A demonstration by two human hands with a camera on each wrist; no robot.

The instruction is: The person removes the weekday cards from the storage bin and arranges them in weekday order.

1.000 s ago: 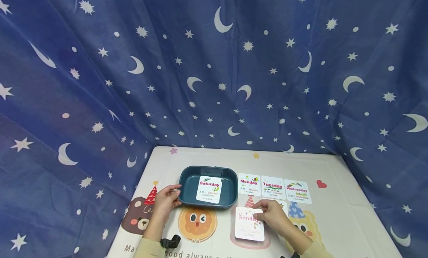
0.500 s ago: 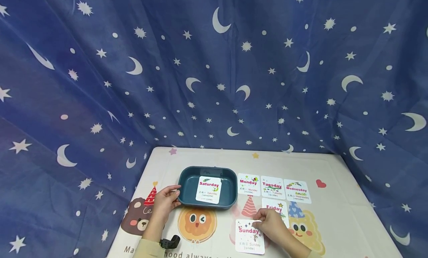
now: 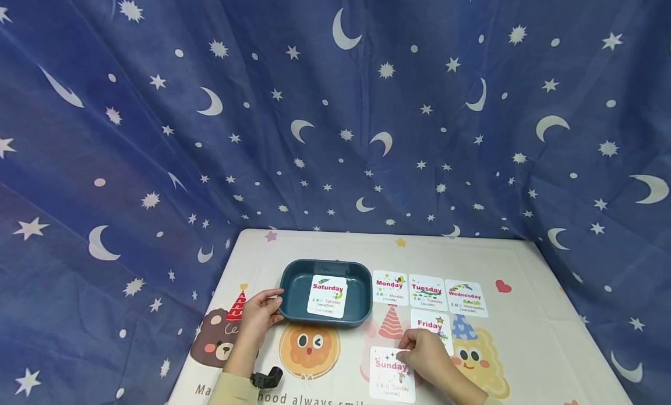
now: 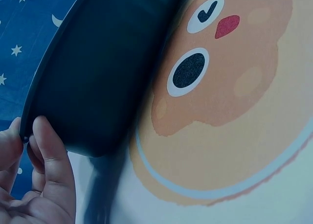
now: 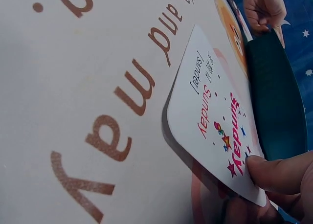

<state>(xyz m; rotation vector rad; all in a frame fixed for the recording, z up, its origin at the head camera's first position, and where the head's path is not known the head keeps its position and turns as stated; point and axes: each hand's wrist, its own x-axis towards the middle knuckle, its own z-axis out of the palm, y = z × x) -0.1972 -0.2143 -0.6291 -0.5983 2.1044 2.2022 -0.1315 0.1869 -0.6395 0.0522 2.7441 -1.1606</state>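
Note:
My left hand pinches the left rim of a dark teal tray, thumb and fingers on either side of its edge. Inside the tray lies a Saturday card. With my right hand I hold a white Sunday card by its upper right corner, the thumb on its printed face. In the right wrist view this card is slightly off the tabletop, casting a shadow. Just beyond my right hand lies a Friday card, partly covered by the hand.
Right of the tray, a Monday card, a Tuesday card and a Wednesday card lie in a row. The pale tablecloth bears cartoon prints and lettering. A blue star-patterned curtain stands behind the table and along its sides.
My right hand has drawn the Sunday card toward the table's front edge and lowered it, uncovering more of the Friday card. My left hand has stayed at the tray rim.

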